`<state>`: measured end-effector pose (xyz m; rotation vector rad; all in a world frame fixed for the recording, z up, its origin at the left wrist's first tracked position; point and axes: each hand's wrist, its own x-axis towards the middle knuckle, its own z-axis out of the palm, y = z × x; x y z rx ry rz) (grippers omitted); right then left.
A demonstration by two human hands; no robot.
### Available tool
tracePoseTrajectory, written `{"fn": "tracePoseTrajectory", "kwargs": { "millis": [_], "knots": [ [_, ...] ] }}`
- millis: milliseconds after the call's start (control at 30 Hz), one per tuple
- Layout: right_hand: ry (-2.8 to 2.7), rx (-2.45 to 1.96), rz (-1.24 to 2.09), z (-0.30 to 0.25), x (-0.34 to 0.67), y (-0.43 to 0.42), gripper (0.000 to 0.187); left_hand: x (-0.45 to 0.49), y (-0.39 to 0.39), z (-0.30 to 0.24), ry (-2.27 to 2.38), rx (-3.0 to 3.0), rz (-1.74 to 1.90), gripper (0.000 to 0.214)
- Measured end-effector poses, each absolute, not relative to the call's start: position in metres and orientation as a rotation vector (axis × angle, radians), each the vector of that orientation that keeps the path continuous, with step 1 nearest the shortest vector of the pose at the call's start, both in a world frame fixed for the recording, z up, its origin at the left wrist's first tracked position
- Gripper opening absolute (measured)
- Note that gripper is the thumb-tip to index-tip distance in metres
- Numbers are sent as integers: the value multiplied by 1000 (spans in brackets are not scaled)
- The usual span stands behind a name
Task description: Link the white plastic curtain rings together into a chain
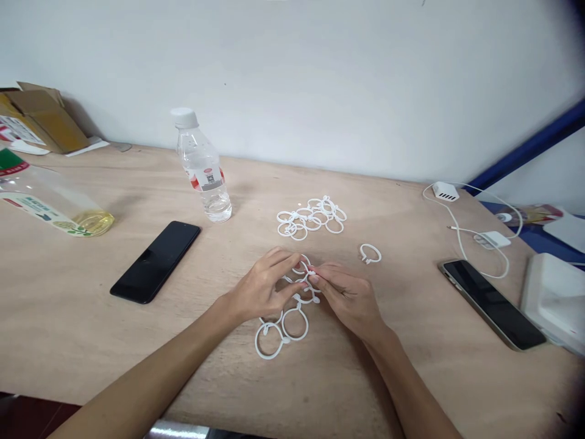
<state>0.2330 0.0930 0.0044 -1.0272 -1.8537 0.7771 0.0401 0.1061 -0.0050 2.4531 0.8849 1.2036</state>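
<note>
White plastic rings with small clips, like curtain rings, lie linked in a chain (295, 323) on the table between my forearms. My left hand (262, 283) pinches one ring at the chain's far end between thumb and fingers. Right beside it, the fingertips of my right hand (350, 296) close on the same end of the chain, where the rings meet. Fingers partly hide the rings there. A single white ring (370, 253) lies apart, to the right of my right hand. Farther back sits a loose pile of similar white rings (315, 217).
A water bottle (203, 171) stands behind a black phone (156, 262) on the left. At far left are an oil bottle (50, 201) and a cardboard box (50, 119). To the right lie another phone (493, 305), a white charger (445, 191) with cable, and a white box (555, 299).
</note>
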Motion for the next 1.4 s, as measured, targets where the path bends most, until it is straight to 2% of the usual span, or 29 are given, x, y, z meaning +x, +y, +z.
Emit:
{"fn": "tracePoseTrajectory", "kwargs": {
  "millis": [133,300,400,533,667,800,967,1033,1133,1200,1400],
  "knots": [
    [-1868,-1175,670,5,243,98,23,39,107,-3,974,2455,1132,34],
    [-1543,-1725,53,3,276,111,27,39,109,-2,1035,2457,1113,32],
    [-1545,-2054,-46,2,289,115,38,39,109,-3,1033,2457,1107,32],
    [-1672,-2139,71,-2,288,114,31,39,109,-3,1046,2478,1099,34],
    [-1686,-1939,159,-4,279,114,30,40,108,-2,1065,2503,1032,41],
    [-1569,-1630,528,2,261,111,34,40,106,0,1096,2491,1027,52],
    [-1421,-1350,1010,9,237,100,35,39,105,1,1111,2378,1097,86],
    [-1394,-1286,1145,11,231,97,36,39,105,1,1026,2387,1141,81],
    [-1363,-1240,1227,12,228,95,34,40,104,2,917,2429,1195,53],
    [-1342,-1244,1252,13,227,94,33,40,105,2,921,2449,1199,43],
    [-1324,-1230,1294,13,227,95,32,38,107,-1,954,2485,1122,53]
  ]
}}
